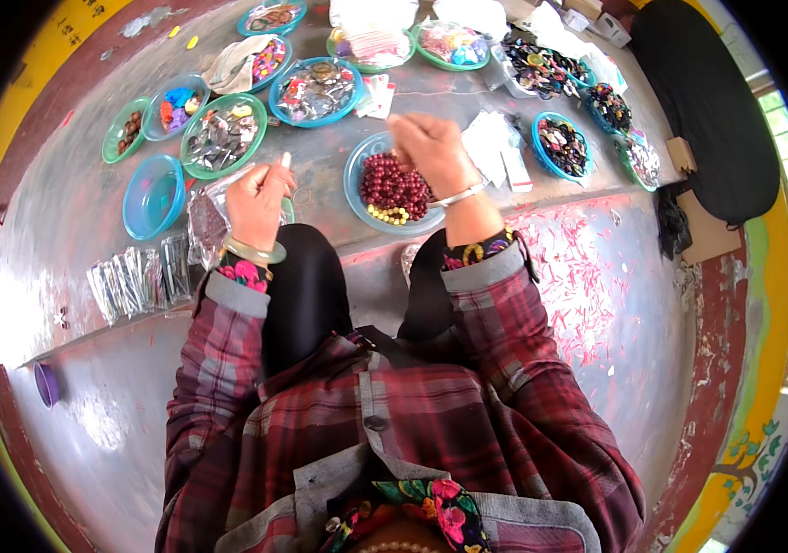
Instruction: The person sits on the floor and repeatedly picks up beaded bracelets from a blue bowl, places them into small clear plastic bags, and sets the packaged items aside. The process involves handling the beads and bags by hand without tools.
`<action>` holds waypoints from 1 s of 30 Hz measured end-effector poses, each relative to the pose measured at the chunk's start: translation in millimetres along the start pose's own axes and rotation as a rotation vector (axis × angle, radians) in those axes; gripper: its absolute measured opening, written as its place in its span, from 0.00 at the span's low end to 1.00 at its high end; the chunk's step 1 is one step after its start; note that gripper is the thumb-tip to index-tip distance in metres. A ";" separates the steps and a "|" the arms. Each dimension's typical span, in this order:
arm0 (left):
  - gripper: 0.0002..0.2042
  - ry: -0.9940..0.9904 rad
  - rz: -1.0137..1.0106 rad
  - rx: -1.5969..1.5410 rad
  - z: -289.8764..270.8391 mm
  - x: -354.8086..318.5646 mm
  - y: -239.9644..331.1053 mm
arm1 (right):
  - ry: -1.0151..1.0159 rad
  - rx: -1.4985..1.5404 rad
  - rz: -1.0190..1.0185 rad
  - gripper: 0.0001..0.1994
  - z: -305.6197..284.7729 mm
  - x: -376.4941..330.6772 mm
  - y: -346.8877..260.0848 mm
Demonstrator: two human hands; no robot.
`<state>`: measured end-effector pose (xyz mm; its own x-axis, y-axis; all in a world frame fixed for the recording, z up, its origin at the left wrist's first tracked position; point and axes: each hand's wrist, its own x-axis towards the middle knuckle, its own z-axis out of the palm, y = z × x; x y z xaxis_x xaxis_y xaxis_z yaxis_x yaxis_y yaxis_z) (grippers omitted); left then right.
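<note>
My left hand (260, 203) is closed in a pinch in front of my left knee, with a pale tip showing at its top. What it holds, if anything, is too small to name. A clear plastic bag (208, 217) with dark contents lies right beside it, and a thin loop shows at its right. Over a blue bowl (353, 205) my right hand (435, 157) is raised, its fingers curled together around something I cannot make out. Dark red bead strings (394, 184) fill that bowl, with yellow beads (388, 215) along the near side.
An empty blue basket (153, 196) stands at the left, near packed slim pouches (140, 279). Behind are a green basket (225, 135) and a blue basket (316, 91) of small packets. White packets (497, 147) and a basket of dark beads (561, 146) lie right.
</note>
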<state>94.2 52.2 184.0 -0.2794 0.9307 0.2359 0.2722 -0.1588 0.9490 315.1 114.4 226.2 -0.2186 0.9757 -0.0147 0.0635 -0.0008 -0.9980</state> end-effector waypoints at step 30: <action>0.08 -0.458 -0.393 -0.171 84.9 -12.5 -32.2 | 0.333 -1.257 0.451 0.24 -221.5 95.1 299.3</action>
<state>167.2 73.6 132.8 0.1045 0.9709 -0.2153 0.0676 0.2090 0.9756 528.9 255.4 -60.3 0.2863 0.9498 -0.1259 0.9348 -0.3058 -0.1809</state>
